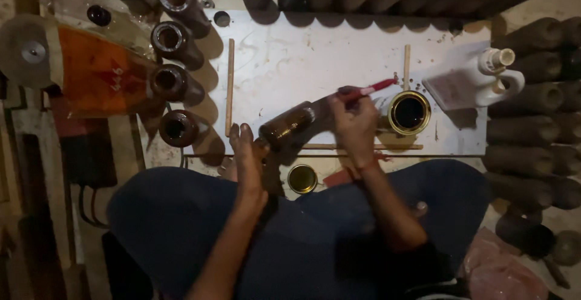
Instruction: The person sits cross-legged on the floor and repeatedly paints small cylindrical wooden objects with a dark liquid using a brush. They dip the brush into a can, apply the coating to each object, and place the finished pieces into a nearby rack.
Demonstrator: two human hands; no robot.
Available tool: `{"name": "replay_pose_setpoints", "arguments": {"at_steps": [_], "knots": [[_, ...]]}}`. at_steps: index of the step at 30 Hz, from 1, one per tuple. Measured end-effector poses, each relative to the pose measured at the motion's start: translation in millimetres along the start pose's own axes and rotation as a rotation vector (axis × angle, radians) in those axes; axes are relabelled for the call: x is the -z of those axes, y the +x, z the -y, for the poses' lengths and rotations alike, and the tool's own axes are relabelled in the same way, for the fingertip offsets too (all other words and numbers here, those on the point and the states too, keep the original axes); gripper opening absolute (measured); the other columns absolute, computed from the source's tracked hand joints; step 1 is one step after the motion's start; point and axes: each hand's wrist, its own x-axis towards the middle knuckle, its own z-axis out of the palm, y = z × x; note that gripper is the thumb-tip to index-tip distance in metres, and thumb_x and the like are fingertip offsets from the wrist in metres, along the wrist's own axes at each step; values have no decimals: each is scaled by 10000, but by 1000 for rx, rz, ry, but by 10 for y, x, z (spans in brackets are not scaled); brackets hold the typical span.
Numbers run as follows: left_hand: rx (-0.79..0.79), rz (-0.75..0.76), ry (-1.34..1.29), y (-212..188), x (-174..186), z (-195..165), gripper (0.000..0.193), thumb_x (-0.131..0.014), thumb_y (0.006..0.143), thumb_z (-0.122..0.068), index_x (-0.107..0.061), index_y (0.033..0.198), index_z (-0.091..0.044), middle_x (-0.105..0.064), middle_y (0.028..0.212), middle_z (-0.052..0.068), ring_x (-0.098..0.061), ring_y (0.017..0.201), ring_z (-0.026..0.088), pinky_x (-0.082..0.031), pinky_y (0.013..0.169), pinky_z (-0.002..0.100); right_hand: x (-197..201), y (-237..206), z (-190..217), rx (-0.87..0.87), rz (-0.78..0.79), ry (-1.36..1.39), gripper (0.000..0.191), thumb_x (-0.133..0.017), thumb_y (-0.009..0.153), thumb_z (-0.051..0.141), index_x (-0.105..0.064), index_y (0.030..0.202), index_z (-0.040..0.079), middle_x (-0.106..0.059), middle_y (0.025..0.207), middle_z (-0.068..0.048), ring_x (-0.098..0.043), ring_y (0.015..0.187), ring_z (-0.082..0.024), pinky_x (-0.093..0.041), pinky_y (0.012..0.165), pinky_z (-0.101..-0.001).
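The right hand (356, 123) pinches a red-handled brush (368, 89), its handle end pointing up-right toward the open tin (410, 112). The left hand (247, 154), fingers straight and together, steadies the near end of a brown bottle (289, 124) lying tilted on the white board (284, 64), its long axis running from lower left to upper right

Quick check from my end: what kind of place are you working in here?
Probably a small craft workshop, worked at floor level. The right hand brushes a brown cylinder beside an open tin of dark liquid; more glossy cylinders stand left of the white board.
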Motion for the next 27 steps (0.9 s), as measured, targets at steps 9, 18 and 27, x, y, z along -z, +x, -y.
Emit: {"name": "replay_pose_setpoints", "arguments": {"at_steps": [9,18,27], "knots": [[-194,72,98,-9,-52,79,950,-404,972,-685,-77,1643,-97,-148,1687,256,-236,1560,369,-246,1247,512,-93,-451,382,542,97,-105,191,-719,958,12,-674,1141,-22,-731,1103,-137,-713,953,-215,-624,764,-310],[-356,103,387,-135,-143,83,895,-266,999,-685,-58,1647,-104,-266,1649,299,-421,1480,454,-342,1217,520,22,-343,497,-46,152,210,226,-704,951,78,-682,1132,-54,-750,959,-137,-708,784,-151,-591,654,-288],[-594,161,520,-219,-198,33,764,-287,1126,-483,3,1646,-5,-305,1528,432,-550,1302,431,-487,1078,485,155,-45,170,-52,43,340,224,-697,935,103,-655,1105,-37,-729,946,-97,-749,816,-153,-645,684,-276]]}}
